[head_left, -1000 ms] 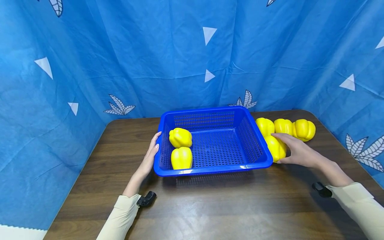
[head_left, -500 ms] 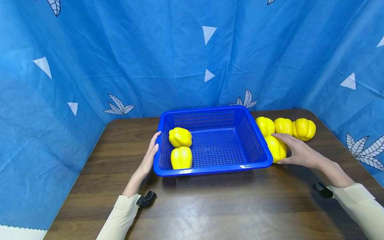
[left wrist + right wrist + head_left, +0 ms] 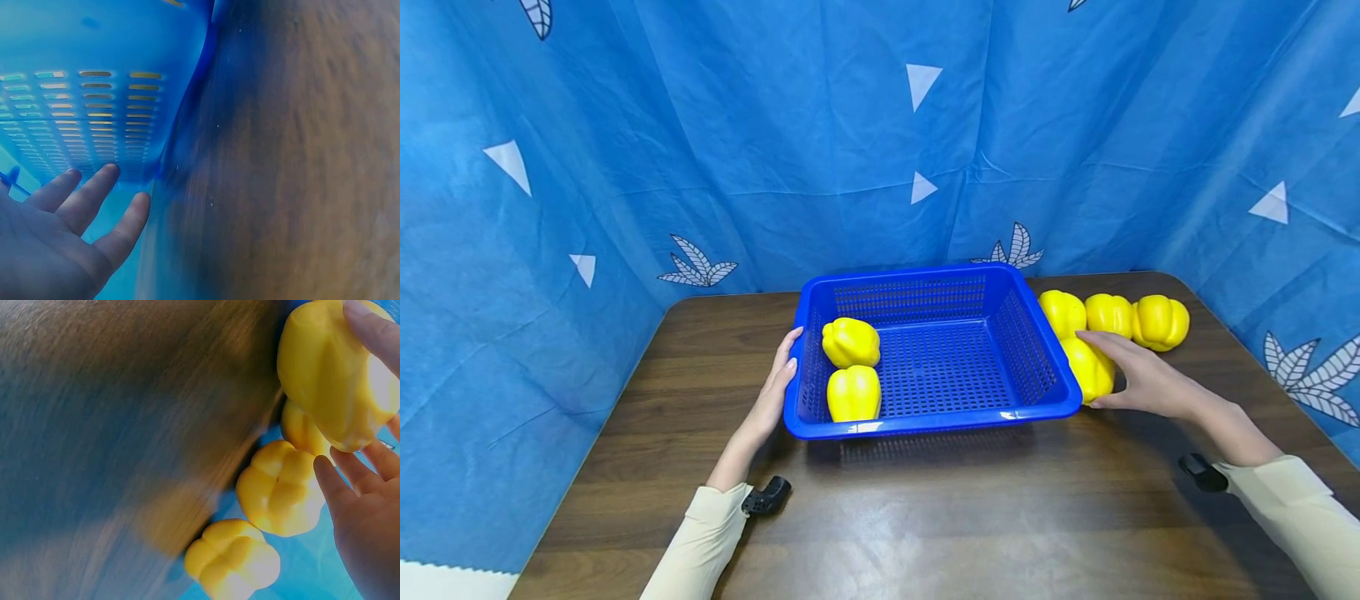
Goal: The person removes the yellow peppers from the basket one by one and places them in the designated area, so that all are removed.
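My right hand [image 3: 1138, 379] grips a yellow bell pepper [image 3: 1088, 371] just outside the right wall of the blue basket [image 3: 925, 423]. In the right wrist view the thumb lies along one side of this pepper [image 3: 328, 369], and fingertips touch its other side. Two more yellow peppers, one farther back [image 3: 851, 343] and one nearer [image 3: 854, 394], lie along the left side inside the basket. My left hand [image 3: 767, 404] rests against the basket's left rim. Its fingers [image 3: 94, 194] stretch out, spread and nearly straight, beside the slotted basket wall [image 3: 94, 97] in the left wrist view.
Behind the right hand, three yellow peppers stand in a row: the left one [image 3: 1063, 314] near the basket, then a middle [image 3: 1108, 315] and a right one [image 3: 1161, 322]. A brown wooden table [image 3: 925, 517] carries everything. A blue patterned curtain [image 3: 865, 142] hangs behind it.
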The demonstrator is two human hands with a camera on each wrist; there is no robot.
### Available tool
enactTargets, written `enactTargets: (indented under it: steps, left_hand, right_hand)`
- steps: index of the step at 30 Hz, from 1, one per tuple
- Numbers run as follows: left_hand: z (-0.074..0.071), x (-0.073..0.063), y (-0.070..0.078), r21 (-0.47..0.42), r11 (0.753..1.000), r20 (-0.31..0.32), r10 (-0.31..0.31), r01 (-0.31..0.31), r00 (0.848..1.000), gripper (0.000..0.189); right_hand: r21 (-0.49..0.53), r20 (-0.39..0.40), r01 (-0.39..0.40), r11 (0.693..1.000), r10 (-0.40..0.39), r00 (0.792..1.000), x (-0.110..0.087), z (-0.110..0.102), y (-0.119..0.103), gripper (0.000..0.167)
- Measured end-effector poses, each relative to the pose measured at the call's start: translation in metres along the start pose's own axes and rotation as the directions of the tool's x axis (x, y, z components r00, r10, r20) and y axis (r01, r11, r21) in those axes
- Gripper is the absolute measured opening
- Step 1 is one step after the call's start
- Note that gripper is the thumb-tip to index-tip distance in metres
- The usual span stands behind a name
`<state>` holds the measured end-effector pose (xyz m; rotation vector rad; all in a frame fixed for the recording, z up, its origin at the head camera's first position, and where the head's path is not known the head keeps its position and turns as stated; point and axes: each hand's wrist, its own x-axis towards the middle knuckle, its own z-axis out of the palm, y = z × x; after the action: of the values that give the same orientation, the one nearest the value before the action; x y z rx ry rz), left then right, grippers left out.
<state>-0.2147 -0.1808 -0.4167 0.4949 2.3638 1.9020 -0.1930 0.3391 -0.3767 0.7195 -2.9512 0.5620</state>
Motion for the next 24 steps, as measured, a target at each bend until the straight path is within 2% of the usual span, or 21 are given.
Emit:
enactTargets:
  steps: [10, 15, 19, 24]
  left_hand:
    - [0.0000, -0.0002, -0.0017, 0.006, 1.000, -0.001, -0.007, 0.007, 1.000, 0.052]
    - [0.0002, -0.0013, -0.0021, 0.007, 1.000, 0.004, -0.011, 0.011, 1.000, 0.052]
    - [-0.0001, -0.0020, -0.0023, 0.009, 1.000, 0.004, -0.006, 0.006, 1.000, 0.053]
    - [-0.0004, -0.0021, -0.0027, 0.013, 1.000, 0.005, -0.005, 0.005, 1.000, 0.053]
  right_hand:
    - [0.014, 0.012, -0.013, 1.000, 0.013, 1.000, -0.0013, 0.0023, 0.0017, 0.096]
    - [0.032, 0.027, -0.049, 0.998, 0.048, 0.998, -0.0020, 0.0054, 0.0015, 0.096]
    - [0.040, 0.012, -0.067, 0.997, 0.066, 0.998, -0.0012, 0.0084, 0.0005, 0.095]
    - [0.011, -0.036, -0.050, 0.999, 0.050, 0.998, 0.0012, 0.0095, -0.0004, 0.091]
